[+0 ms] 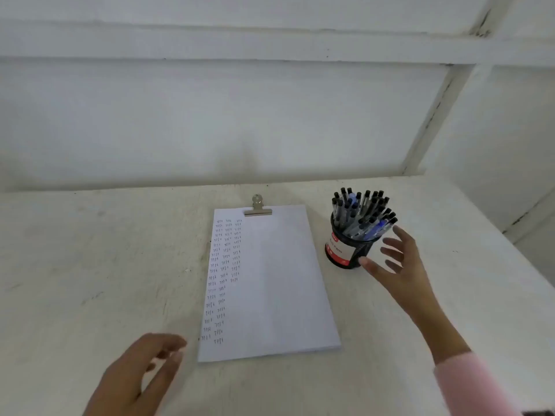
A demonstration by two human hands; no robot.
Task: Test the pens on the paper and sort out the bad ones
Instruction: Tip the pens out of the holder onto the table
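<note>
Right now you are between pens: your right hand (pixel 396 262) is spread and empty, thumb just touching the black pen cup (pixel 348 250) to the right of the paper (pixel 276 283). Your left hand (pixel 141 373) hovers loosely curled, holding nothing, near the pad's lower left corner. The pens (pixel 363 211) stand packed in the cup. Columns of test marks (pixel 223 274) fill the sheet's left side, so judge yourself midway. Next, pinch one cap and lift it straight out.

Scuffed white table (pixel 90 265). White paper pad (pixel 279 283) under a silver bulldog clip (pixel 257 207) is laid mid-table, near the back edge. Black mesh cup of pens (pixel 350 250) is stood just beside it, toward the right edge.
</note>
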